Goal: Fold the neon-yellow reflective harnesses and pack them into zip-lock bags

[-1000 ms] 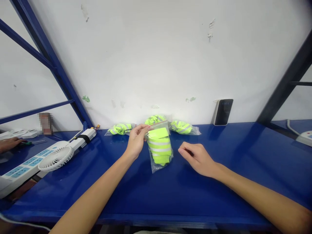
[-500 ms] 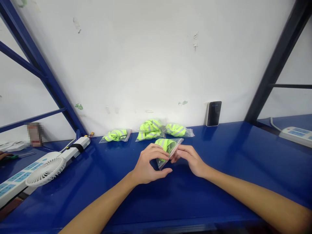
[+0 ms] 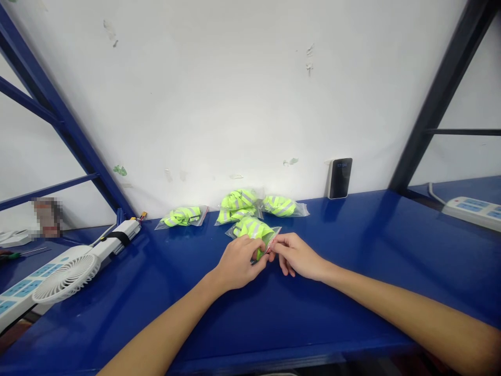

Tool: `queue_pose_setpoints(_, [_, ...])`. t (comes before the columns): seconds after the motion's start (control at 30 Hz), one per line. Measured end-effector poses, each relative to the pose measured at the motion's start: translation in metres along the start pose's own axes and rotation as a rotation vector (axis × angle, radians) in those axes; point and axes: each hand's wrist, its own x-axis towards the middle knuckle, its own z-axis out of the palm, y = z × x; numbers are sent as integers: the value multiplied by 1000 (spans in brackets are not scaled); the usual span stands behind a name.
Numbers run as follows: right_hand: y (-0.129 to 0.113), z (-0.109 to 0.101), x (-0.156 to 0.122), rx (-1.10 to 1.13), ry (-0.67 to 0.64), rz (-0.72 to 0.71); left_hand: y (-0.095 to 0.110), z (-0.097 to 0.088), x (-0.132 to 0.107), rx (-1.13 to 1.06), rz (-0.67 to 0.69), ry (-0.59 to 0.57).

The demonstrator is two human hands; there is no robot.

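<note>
Between my hands is a clear zip bag [image 3: 254, 228] with a folded neon-yellow piece with silvery reflective stripes inside. My left hand [image 3: 240, 262] is closed on the near side of the bag, its thumb and fingers pinching by the zip edge. With thumb and fingers, my right hand [image 3: 298, 256] pinches the bag's right end at the zip strip. Just behind lie more such bags: a stacked pair [image 3: 237, 206] in the middle, one bag [image 3: 279, 205] to the right and one bag [image 3: 182, 215] to the left.
A white handheld fan [image 3: 66, 278] lies against a power strip [image 3: 23, 292] on the left of the blue table [image 3: 336, 313]. A black-faced clock [image 3: 340, 178] stands by the wall. Another power strip [image 3: 475, 209] is at far right, beyond a dark post [image 3: 434, 99].
My left hand has closed from a wide grip to a pinch at the bag's zip edge. The bag now lies lower and more leftward, and the view has shifted slightly.
</note>
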Motion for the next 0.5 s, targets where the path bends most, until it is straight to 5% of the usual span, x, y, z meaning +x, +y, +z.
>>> queue_pose_setpoints(0.5, [-12, -5, -6, -442, -33, -224, -9, -7, 3, -45, 26, -53])
